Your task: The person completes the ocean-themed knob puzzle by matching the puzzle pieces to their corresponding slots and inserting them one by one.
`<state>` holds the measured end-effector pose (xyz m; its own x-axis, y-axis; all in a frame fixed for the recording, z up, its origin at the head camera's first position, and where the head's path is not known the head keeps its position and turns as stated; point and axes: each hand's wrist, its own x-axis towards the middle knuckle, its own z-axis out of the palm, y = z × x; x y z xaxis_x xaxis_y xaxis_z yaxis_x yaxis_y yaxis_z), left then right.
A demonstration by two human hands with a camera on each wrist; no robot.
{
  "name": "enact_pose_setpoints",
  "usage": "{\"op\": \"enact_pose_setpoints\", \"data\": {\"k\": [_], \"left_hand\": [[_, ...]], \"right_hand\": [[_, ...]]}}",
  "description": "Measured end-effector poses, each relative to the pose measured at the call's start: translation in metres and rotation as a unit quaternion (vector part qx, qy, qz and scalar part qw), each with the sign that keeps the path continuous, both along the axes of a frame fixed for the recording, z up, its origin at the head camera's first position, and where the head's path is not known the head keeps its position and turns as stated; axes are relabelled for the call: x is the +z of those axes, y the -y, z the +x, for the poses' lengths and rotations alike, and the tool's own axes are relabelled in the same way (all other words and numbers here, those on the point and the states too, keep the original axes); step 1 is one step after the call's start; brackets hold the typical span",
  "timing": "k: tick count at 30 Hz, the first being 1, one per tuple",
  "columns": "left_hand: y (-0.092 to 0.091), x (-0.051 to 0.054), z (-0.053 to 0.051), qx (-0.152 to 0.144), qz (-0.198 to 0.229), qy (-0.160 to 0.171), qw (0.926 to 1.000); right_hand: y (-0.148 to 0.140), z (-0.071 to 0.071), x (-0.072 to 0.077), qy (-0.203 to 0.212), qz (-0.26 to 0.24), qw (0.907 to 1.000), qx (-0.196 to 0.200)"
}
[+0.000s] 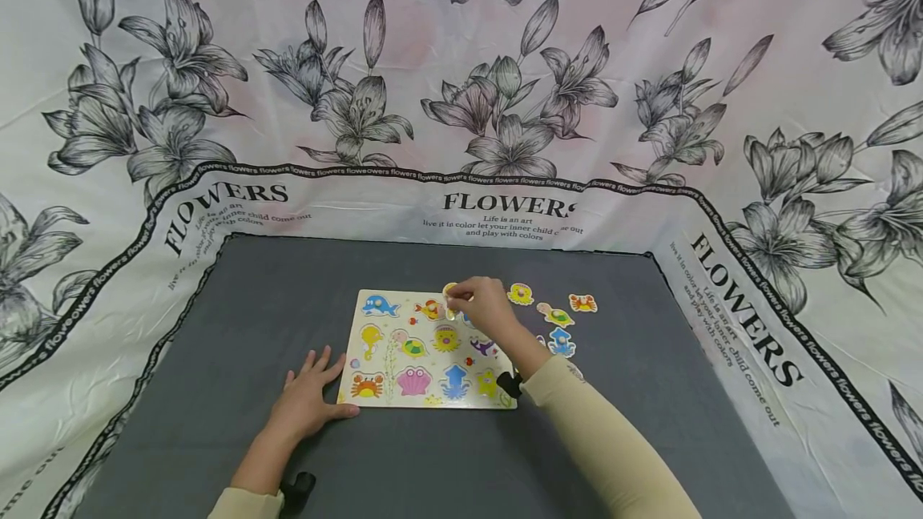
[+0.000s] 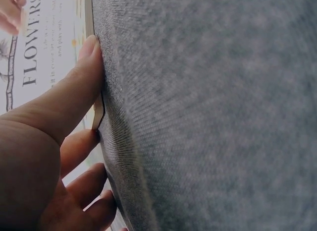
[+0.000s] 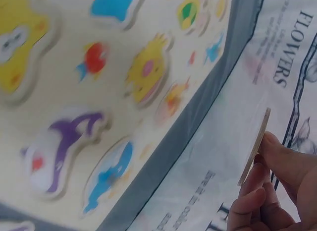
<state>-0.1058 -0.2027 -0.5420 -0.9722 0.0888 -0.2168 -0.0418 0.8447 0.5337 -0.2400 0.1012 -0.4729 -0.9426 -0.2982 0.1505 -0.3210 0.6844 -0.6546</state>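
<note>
A cream wooden puzzle board [image 1: 392, 322] with sea-animal pictures lies on the grey cloth. My left hand [image 1: 306, 395] rests at its lower left corner, fingers spread along the left side and thumb at the front edge; in the left wrist view that thumb [image 2: 74, 89] touches the board's edge. Above the board's top edge, my right hand [image 1: 485, 307] pinches a thin puzzle piece [image 1: 450, 299] between thumb and fingers. The right wrist view shows this piece [image 3: 255, 146] edge-on, so its picture is hidden. A purple-and-white whale piece [image 3: 63, 142] sits in the board.
Loose puzzle pieces lie right of the board: a yellow octopus [image 1: 521, 294], a turtle [image 1: 555, 315], a crab [image 1: 582, 303] and a blue squid [image 1: 561, 342]. My right forearm partly covers others. A flower-printed white cloth [image 1: 360, 211] rises behind the grey surface [image 1: 404, 463].
</note>
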Motion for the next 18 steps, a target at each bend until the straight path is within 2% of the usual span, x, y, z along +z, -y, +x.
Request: {"op": "enact_pose_setpoints", "data": {"k": [10,18], "left_hand": [[0.002,0.0,0.001,0.004,-0.003,0.006,1.0],[0.0,0.002,0.001,0.006,-0.004,0.001,1.0]], "right_hand": [[0.038,0.001,-0.001,0.033,-0.004,0.9992,0.02],[0.067,0.006,-0.01,0.058,-0.021,0.9971,0.046]]}}
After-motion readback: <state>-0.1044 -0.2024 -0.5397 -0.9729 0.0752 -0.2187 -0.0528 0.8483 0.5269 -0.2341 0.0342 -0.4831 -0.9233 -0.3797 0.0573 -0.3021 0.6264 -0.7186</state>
